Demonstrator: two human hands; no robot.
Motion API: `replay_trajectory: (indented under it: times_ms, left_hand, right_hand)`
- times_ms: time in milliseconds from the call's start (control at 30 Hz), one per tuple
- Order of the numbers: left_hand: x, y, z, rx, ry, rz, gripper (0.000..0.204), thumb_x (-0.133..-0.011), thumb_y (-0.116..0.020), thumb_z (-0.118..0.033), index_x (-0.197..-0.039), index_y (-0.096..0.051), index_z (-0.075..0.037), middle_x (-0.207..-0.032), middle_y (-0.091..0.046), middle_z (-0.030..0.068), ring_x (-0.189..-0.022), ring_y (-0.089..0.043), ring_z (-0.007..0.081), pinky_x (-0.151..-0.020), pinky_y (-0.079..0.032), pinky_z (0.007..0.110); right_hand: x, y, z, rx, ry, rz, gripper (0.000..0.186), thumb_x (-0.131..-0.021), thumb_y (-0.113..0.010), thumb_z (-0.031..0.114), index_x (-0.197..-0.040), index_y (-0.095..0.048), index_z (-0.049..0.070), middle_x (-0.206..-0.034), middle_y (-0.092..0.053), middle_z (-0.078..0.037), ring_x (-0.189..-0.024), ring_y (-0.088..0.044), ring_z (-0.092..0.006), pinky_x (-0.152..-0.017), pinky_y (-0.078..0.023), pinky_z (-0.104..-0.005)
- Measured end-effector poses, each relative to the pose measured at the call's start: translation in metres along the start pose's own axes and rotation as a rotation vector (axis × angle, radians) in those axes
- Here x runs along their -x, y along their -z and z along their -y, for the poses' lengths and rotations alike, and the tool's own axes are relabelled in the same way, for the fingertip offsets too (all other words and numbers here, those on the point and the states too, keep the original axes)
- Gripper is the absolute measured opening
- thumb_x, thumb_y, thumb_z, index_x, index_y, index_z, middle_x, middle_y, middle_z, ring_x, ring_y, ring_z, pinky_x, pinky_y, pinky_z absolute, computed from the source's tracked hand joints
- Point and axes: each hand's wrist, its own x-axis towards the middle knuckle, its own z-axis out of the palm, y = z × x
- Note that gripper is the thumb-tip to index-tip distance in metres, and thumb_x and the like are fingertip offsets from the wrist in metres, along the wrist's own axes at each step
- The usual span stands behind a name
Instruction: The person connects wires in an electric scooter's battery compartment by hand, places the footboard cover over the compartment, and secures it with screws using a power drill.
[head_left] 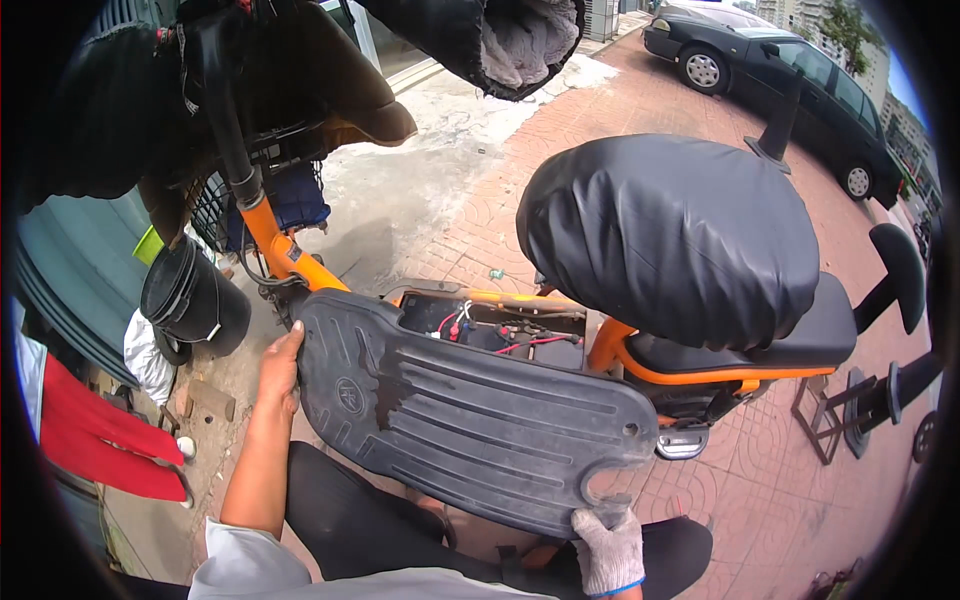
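I hold a dark grey ribbed plastic footboard panel (pixel 470 415) lifted off an orange electric scooter (pixel 300 265). My left hand (pixel 280 368), bare, grips the panel's left edge. My right hand (pixel 610 550), in a white knit glove, grips its lower right corner by a notch. Behind the raised panel the scooter's floor compartment (pixel 500 325) lies uncovered, showing a battery with red, black and white wires. The black covered seat (pixel 670 235) rises just right of the compartment.
A black bucket (pixel 190 295) stands at the left by the front basket (pixel 270 195). A red cloth (pixel 95 430) lies lower left. A black car (pixel 790 70) is parked on the brick paving behind. A small metal stool frame (pixel 825 420) is at right.
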Motion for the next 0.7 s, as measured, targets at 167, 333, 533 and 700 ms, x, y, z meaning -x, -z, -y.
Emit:
replay_trajectory:
  times_ms: [167,333,533,700]
  left_hand:
    - [0.018,0.022,-0.032,-0.123,-0.234,-0.243,0.051,-0.103,-0.073,-0.035,-0.127,-0.07,0.01,-0.113,-0.075,0.0106,-0.099,-0.069,0.0169,-0.091,-0.053,0.031]
    - [0.014,0.055,-0.074,-0.191,-0.226,-0.039,0.055,-0.105,-0.06,-0.014,-0.149,-0.047,0.016,-0.137,-0.066,0.0203,-0.121,-0.066,0.025,-0.108,-0.049,0.035]
    - [0.003,0.002,-0.125,-0.282,-0.098,0.332,0.041,-0.104,-0.058,-0.008,-0.14,-0.059,0.011,-0.098,-0.075,0.0042,-0.072,-0.066,0.0055,-0.068,-0.052,0.019]
    - [-0.038,-0.056,-0.111,-0.302,-0.068,0.339,0.022,-0.105,-0.065,-0.016,-0.116,-0.07,0.001,-0.084,-0.063,-0.0048,-0.067,-0.053,0.0052,-0.065,-0.043,0.021]
  right_hand:
    - [-0.074,-0.049,-0.015,-0.075,0.178,0.033,0.041,-0.09,-0.077,-0.003,-0.128,-0.063,-0.002,-0.109,-0.071,-0.009,-0.101,-0.068,-0.0208,-0.094,-0.055,-0.0331]
    - [-0.144,-0.094,0.001,-0.065,0.207,-0.028,0.059,-0.089,-0.083,0.008,-0.14,-0.059,-0.008,-0.127,-0.07,-0.015,-0.113,-0.066,-0.0219,-0.101,-0.051,-0.0331]
    - [-0.185,-0.098,0.012,-0.116,0.331,-0.2,0.077,-0.091,-0.08,0.009,-0.16,-0.047,0.003,-0.151,-0.057,-0.018,-0.138,-0.055,-0.0265,-0.118,-0.037,-0.0308]
    - [-0.2,-0.073,0.02,-0.13,0.244,-0.343,0.052,-0.092,-0.081,0.013,-0.138,-0.066,-0.004,-0.125,-0.072,-0.009,-0.11,-0.064,-0.0188,-0.099,-0.047,-0.0297]
